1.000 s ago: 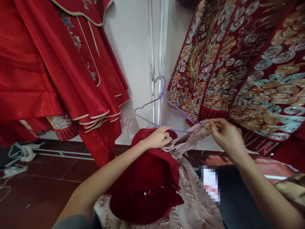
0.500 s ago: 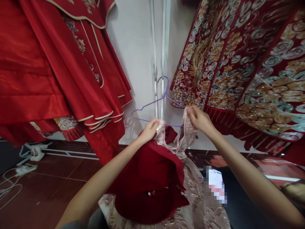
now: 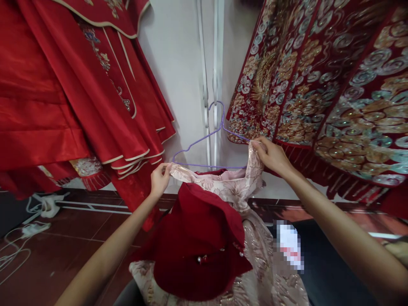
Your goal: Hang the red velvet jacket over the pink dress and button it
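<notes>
Pink dress (image 3: 223, 187) spread between both hands at the hanger (image 3: 204, 146).
I read it as soft, light, slippery brocade; left hand (image 3: 159, 178) and right hand (image 3: 270, 155) fingers pinch its top edge corners, the best hold.

Both bare arms reach forward and up from the lower corners, converging toward the hanger (image 3: 210, 144). The left hand (image 3: 160, 179) sits at the hanger's lower left corner, wrist bent back, fingers curled and pinched closed on cloth at that end. The right hand (image 3: 271, 155) is higher, at the hanger's right shoulder, back of the hand facing the camera, thumb and fingertips pinched closed on cloth there; its forearm runs long and straight down to the lower right.
</notes>
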`<control>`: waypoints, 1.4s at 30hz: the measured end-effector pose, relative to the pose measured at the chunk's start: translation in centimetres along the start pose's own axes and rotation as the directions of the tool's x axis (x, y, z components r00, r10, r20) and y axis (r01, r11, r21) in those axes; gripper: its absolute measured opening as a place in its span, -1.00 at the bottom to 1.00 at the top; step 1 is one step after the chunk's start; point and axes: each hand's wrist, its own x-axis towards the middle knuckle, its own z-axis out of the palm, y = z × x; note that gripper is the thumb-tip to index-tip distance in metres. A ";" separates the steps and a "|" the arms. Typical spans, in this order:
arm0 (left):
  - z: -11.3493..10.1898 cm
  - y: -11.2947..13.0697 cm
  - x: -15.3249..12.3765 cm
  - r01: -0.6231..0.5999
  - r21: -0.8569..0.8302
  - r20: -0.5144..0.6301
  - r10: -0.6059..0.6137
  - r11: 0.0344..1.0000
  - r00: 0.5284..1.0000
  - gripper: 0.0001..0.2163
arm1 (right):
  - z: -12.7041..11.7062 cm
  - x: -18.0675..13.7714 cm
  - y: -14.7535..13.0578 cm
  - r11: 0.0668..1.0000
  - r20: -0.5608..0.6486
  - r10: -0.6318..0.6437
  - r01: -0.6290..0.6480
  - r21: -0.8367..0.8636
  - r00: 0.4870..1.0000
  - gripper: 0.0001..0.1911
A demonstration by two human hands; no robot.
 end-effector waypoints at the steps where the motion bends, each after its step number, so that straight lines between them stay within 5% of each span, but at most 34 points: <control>1: 0.1 -0.3 -0.1 0.028 -0.023 -0.007 -0.028 0.999 1.000 -0.64 | 0.0 0.0 0.0 1.000 0.003 0.005 -0.005 -0.003 1.000 -0.64; 16: 0.7 -0.4 -0.3 0.174 -0.250 -0.005 -0.181 0.953 0.984 -0.59 | -0.5 -0.1 -0.4 1.000 0.023 0.005 -0.004 -0.031 1.000 -0.67; 20: 0.5 -0.5 0.6 0.102 -0.254 -0.024 -0.112 0.962 0.993 -0.60 | -0.6 0.2 0.1 0.999 0.030 -0.026 0.026 -0.023 0.999 -0.65; 24: 0.5 2.2 3.5 -0.072 -0.167 -0.046 0.066 0.983 0.997 -0.64 | -0.5 0.4 0.7 0.998 0.051 -0.062 0.062 0.002 0.997 -0.62; 29: 2.3 7.6 6.5 -0.271 -0.057 0.155 0.276 0.961 0.948 -0.68 | 0.1 0.5 1.0 0.993 0.111 -0.115 0.112 0.033 0.987 -0.62; 32: 3.0 8.9 6.3 -0.291 0.140 0.311 0.237 0.946 0.920 -0.75 | -0.3 0.5 1.8 0.989 0.128 -0.148 0.150 -0.002 0.981 -0.64; 36: 2.1 9.6 3.5 -0.260 0.418 0.130 0.225 0.871 0.966 -0.67 | -1.7 0.4 3.1 0.987 0.199 -0.146 0.157 -0.041 0.969 -0.65; 38: 1.4 10.1 1.9 -0.192 0.484 0.235 0.085 0.854 0.968 -0.62 | -2.0 0.4 3.5 0.988 0.215 -0.141 0.150 -0.023 0.966 -0.65; 39: 1.2 10.3 1.2 -0.132 0.508 0.369 -0.077 0.851 0.926 -0.52 | -2.0 0.4 3.7 0.988 0.213 -0.144 0.151 -0.017 0.966 -0.64; 40: 1.0 10.5 0.7 -0.062 0.523 0.511 -0.255 0.850 0.821 -0.43 | -1.9 0.5 3.8 0.987 0.204 -0.155 0.162 -0.019 0.967 -0.64; 42: 1.2 10.6 -0.1 0.097 0.534 0.693 -0.500 0.840 0.519 -0.36 | -1.3 0.6 4.1 0.981 0.165 -0.180 0.190 -0.041 0.970 -0.63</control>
